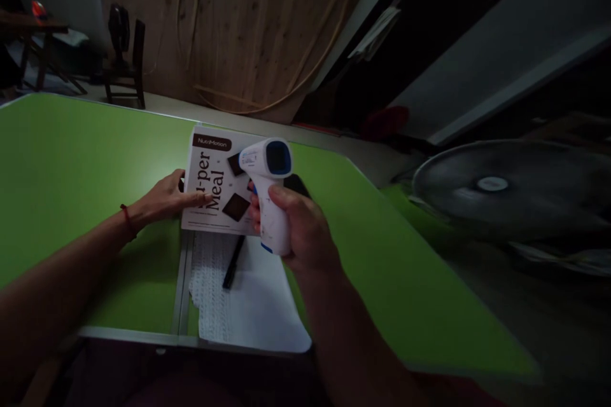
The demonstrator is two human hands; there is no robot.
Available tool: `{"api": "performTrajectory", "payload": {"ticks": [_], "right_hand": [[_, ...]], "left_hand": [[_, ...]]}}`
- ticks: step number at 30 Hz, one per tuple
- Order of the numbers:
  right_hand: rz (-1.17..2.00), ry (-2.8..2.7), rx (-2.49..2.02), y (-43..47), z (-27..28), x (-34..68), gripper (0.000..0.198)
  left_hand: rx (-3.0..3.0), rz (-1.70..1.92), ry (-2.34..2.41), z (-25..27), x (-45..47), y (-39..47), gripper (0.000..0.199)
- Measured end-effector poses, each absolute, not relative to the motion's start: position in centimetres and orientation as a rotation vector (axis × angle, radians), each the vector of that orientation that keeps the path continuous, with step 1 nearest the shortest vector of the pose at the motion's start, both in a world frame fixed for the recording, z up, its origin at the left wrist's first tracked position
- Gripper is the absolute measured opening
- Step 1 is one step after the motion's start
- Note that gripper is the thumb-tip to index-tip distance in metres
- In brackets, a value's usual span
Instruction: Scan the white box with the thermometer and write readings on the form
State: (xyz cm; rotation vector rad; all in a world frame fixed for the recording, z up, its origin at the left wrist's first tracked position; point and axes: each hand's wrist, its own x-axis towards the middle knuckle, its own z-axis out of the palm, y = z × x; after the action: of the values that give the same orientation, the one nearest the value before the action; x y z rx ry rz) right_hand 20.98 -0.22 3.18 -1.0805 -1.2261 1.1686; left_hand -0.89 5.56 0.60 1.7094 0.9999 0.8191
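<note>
In my right hand (305, 222) is a white and blue infrared thermometer (272, 203), gripped by its handle, with its dark screen facing me. My left hand (174, 196) holds a white box (207, 178) by its left edge, thumb across the front. Brown print on the box reads "NutriMotion" and "Meal"; the thermometer covers part of its right side. Under the box's lower edge lies a white sheet of paper (258, 305) with rows of handwriting on its left part. A black pen (232, 265) rests on the sheet, its upper end close to the box.
The green table (95, 152) has a metal seam (183, 286) running through it. A large round fan (491, 184) stands to the right. Behind the table are a dark chair (125, 76), a wooden round panel (258, 32) against the wall and a small table (33, 24).
</note>
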Motion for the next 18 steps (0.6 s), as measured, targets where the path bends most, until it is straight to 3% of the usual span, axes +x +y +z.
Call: {"api": "performTrajectory", "payload": {"ticks": [11,18], "right_hand": [[1.255,-1.102,-1.028,0.0,2.2,20.8,0.035],[1.244,-1.096,-0.991,0.2,1.4,20.8,0.036]], "left_hand": [[1.678,0.846,0.883,0.8,-0.5,5.5,0.055],[1.660,0.825,0.945,0.7,-0.7,5.6,0.062]]}}
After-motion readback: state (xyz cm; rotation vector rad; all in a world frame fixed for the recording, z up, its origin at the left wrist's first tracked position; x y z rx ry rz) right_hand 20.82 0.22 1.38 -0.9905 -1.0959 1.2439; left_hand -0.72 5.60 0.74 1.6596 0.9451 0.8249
